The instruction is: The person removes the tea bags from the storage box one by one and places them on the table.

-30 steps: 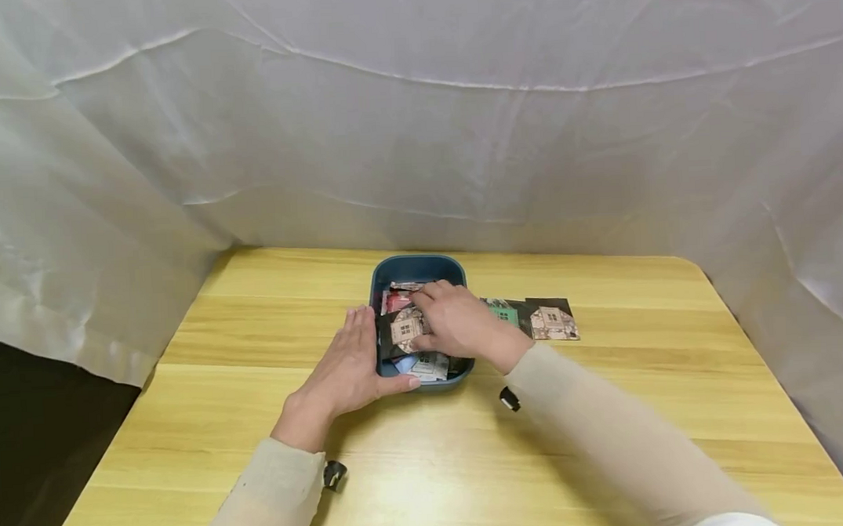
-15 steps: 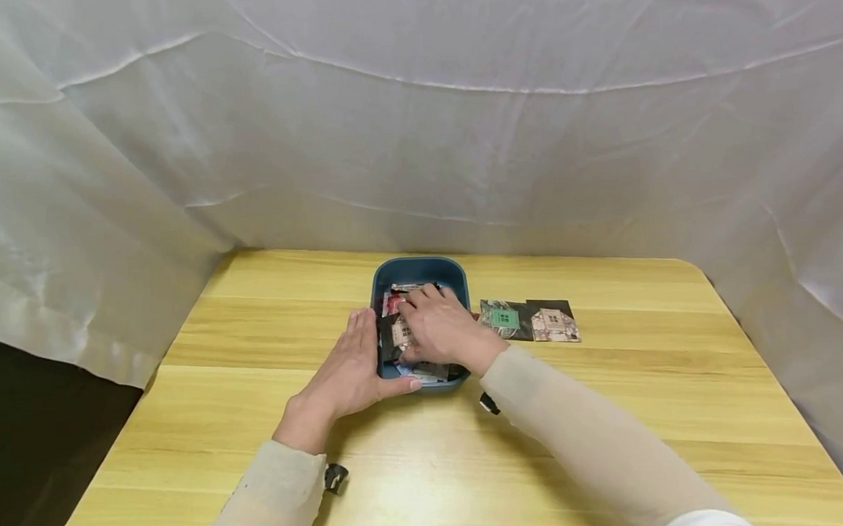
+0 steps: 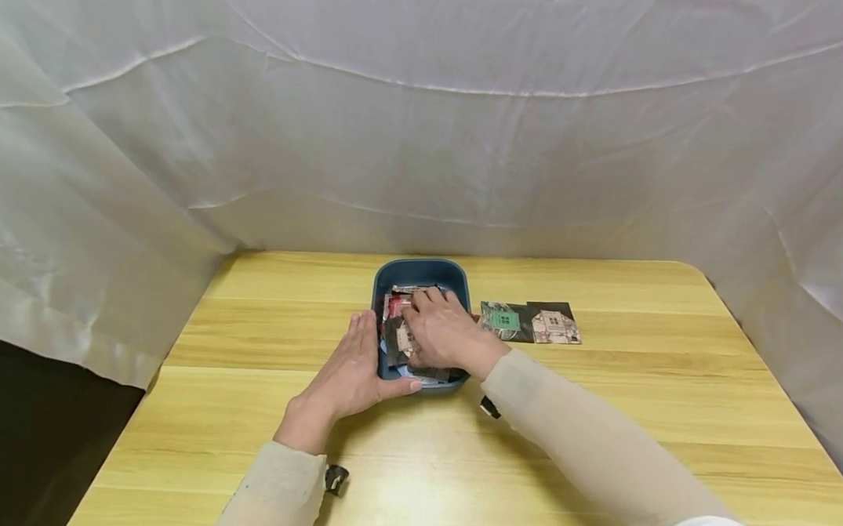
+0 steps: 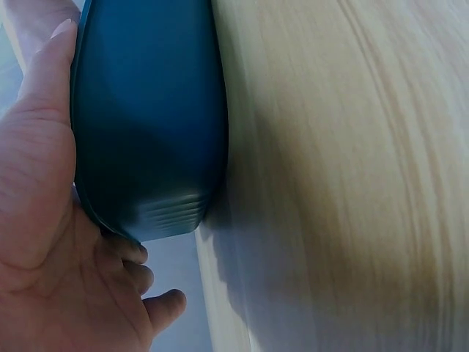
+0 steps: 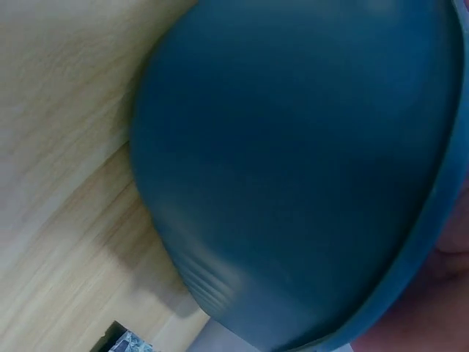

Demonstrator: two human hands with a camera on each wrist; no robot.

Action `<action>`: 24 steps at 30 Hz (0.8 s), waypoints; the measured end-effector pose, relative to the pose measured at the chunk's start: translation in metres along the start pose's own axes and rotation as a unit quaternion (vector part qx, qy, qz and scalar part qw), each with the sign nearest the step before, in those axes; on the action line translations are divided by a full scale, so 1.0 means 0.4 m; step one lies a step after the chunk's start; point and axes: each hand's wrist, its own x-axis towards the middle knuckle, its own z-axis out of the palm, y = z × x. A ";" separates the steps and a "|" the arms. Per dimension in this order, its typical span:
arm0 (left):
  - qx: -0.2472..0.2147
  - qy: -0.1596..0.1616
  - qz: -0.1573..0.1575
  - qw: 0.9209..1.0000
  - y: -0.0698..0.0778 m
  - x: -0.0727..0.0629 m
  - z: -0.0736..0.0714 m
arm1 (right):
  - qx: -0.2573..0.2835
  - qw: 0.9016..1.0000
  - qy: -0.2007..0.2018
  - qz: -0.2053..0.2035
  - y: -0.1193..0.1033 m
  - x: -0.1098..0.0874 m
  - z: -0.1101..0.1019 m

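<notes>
A dark blue rectangular bin stands on the table with several small flat packets inside. My left hand lies along the bin's left side, fingers straight and thumb resting at the front rim; in the left wrist view its palm touches the bin's wall. Reaching into the bin from the right, my right hand has bent fingers and grips a dark packet with a pale house print. Its fingertips are partly hidden among the packets. The right wrist view shows mostly the bin's outer wall.
On the wooden table, right of the bin, lie a packet with a green house print and one with a pale house print, edge to edge. A pale cloth curtain hangs behind the table and at its sides.
My right hand has shifted a little left and deeper into the bin. The dark packet has tilted and slid slightly toward the front. The left hand stays in place.
</notes>
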 end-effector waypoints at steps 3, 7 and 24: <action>-0.003 0.001 0.001 1.000 0.001 -0.001 0.000 | 0.000 1.000 0.000 0.001 0.002 -0.003 0.001; -0.009 0.003 -0.002 1.000 0.001 -0.001 0.000 | 0.002 1.000 0.002 0.004 0.005 -0.007 0.001; -0.018 0.003 -0.008 1.000 -0.001 -0.004 0.004 | 0.023 0.998 0.051 0.000 0.027 -0.034 -0.020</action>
